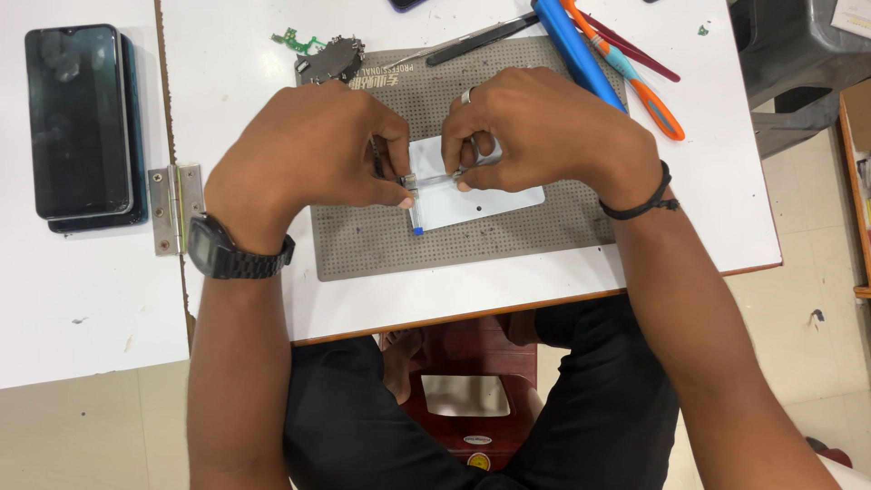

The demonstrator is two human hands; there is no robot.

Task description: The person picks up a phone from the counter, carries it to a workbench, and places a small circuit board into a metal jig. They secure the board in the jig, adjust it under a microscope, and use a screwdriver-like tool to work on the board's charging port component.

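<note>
On mat (381, 245): two hands (left hand (313, 150), right hand (549, 127)), one tweezers (434, 179).

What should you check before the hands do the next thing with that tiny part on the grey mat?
1. Both hands on the part: ok. The left hand and right hand pinch a small metal part between their fingertips.
2. Part over the work area: ok. It sits above the white panel on the grey perforated mat.
3. Firm grip on the part: cannot tell, since the fingers hide most of it.
4. Tools within reach: ok. Tweezers and an orange-handled tool lie behind the mat.
5. Loose pieces kept aside: ok. A small green circuit board lies off the mat.
6. Phones out of the way: ok, stacked far left.
</note>
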